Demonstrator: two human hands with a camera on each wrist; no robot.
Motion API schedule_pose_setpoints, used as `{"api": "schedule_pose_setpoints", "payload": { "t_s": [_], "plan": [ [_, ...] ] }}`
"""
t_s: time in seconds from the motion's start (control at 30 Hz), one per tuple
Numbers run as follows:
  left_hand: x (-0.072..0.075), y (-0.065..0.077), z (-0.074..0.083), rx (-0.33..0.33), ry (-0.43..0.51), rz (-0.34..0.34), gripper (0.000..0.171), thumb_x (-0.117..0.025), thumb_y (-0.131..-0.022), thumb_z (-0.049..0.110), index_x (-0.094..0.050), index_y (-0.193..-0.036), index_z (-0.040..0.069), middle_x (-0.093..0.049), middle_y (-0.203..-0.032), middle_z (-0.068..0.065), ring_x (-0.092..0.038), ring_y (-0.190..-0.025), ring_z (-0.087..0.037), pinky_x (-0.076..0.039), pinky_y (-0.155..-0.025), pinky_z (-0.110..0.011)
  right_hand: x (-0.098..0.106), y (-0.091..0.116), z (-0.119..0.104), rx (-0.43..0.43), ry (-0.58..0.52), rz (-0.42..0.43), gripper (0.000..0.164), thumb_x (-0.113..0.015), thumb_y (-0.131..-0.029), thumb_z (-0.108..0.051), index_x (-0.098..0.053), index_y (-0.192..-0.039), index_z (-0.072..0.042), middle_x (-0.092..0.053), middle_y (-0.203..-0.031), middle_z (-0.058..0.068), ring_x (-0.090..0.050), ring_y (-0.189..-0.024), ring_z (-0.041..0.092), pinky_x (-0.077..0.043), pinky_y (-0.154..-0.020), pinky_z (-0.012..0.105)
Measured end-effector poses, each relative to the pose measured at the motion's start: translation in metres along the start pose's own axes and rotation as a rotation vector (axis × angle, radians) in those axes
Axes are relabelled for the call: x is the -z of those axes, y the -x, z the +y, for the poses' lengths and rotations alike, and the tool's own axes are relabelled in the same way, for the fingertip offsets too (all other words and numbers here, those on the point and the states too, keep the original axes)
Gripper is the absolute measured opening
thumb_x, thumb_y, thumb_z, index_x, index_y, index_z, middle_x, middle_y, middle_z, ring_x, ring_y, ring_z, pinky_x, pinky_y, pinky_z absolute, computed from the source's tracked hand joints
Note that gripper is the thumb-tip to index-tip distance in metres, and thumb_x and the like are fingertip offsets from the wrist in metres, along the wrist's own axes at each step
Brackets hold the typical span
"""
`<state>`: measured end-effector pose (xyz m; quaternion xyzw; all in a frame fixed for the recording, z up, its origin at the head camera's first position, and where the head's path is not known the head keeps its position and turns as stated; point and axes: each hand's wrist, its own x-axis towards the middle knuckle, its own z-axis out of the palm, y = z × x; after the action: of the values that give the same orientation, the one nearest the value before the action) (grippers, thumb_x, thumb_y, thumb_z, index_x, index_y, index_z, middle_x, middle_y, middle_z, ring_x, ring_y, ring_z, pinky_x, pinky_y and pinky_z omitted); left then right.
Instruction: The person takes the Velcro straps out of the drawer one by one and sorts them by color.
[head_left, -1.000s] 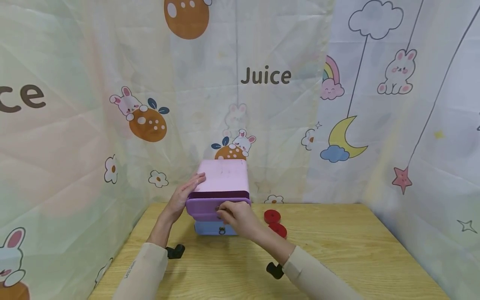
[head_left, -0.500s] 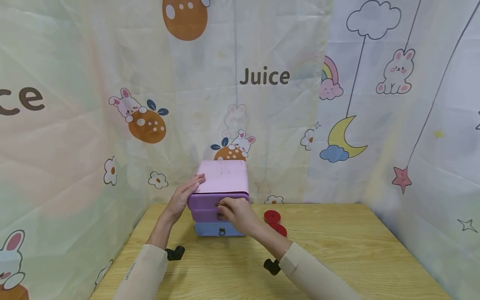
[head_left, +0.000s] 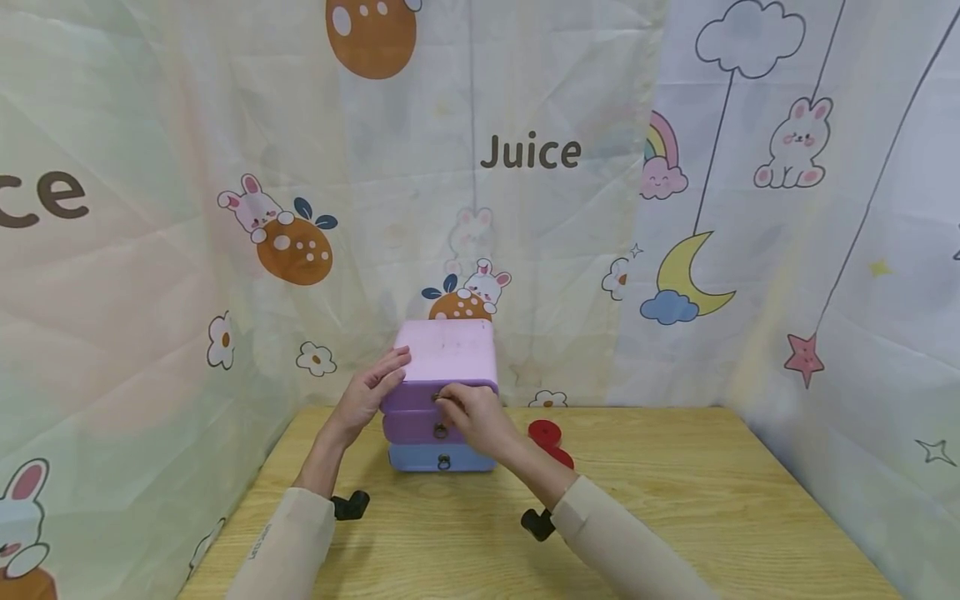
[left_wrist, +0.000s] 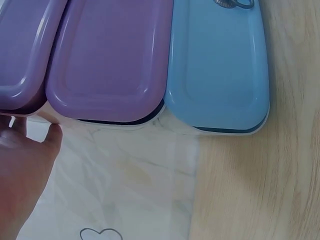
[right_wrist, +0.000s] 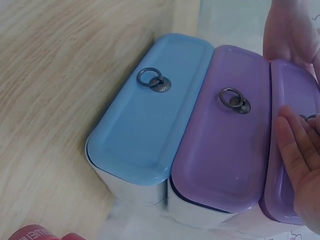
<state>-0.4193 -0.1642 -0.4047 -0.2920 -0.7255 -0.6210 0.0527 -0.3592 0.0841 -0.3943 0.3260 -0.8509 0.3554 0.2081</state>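
A small three-drawer cabinet with a pale pink top (head_left: pixel 446 350) stands at the back middle of the table. Its upper drawer (head_left: pixel 405 397) and middle drawer (left_wrist: pixel 110 55) are purple; the bottom drawer (right_wrist: pixel 150 120) is light blue. My right hand (head_left: pixel 480 421) pinches the ring pull (head_left: pixel 436 397) of the upper drawer, whose front sits right up against the cabinet. My left hand (head_left: pixel 363 396) rests along the upper left side, its extended fingers reaching over the top edge. Dark metal ring pulls hang on the middle drawer (right_wrist: pixel 231 100) and on the blue one.
Two red discs (head_left: pixel 544 432) lie on the wooden table (head_left: pixel 675 492) just right of the cabinet, partly behind my right forearm. A black part (head_left: pixel 351 505) shows beside each forearm. Printed cloth walls (head_left: pixel 555 250) enclose the table at the back and sides.
The upper drawer has slid back into the cabinet, and the dark gap above its front has gone. My right hand moved away from me with its pull, while my left hand stayed nearly in place.
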Motion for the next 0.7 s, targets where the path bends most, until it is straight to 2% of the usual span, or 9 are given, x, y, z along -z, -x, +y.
{"api": "schedule_pose_setpoints", "payload": {
  "t_s": [0.3,0.53,0.7],
  "plan": [
    [-0.002,-0.001,-0.002,-0.016,-0.062,0.036,0.046,-0.059,-0.108,0.025,-0.057,-0.148,0.004,-0.038,-0.167,-0.007,-0.013,-0.163,-0.025,-0.01,-0.132,-0.052,-0.001,0.0,-0.001,-0.039,-0.003,0.003,0.015,-0.064,-0.105,-0.019,-0.073,-0.101,-0.007,-0.075,-0.081,0.001,-0.064,-0.068,0.002,-0.052,-0.061,0.018],
    [-0.002,-0.001,-0.003,-0.012,-0.087,0.041,0.045,-0.059,-0.108,0.026,-0.058,-0.147,0.006,-0.04,-0.167,-0.005,-0.014,-0.163,-0.024,-0.012,-0.132,-0.052,-0.001,0.005,0.003,-0.004,0.001,0.011,0.008,-0.071,-0.1,-0.016,-0.075,-0.105,-0.01,-0.074,-0.083,-0.001,-0.057,-0.064,0.002,-0.048,-0.057,0.018],
    [-0.003,-0.002,-0.003,0.005,-0.084,0.038,0.047,-0.059,-0.108,0.029,-0.057,-0.149,0.007,-0.039,-0.167,-0.003,-0.012,-0.163,-0.024,-0.013,-0.131,-0.054,-0.001,0.012,0.004,0.009,-0.007,0.011,0.018,-0.076,-0.097,-0.015,-0.072,-0.112,-0.005,-0.076,-0.083,0.0,-0.06,-0.064,-0.001,-0.05,-0.057,0.016]
  ]
}}
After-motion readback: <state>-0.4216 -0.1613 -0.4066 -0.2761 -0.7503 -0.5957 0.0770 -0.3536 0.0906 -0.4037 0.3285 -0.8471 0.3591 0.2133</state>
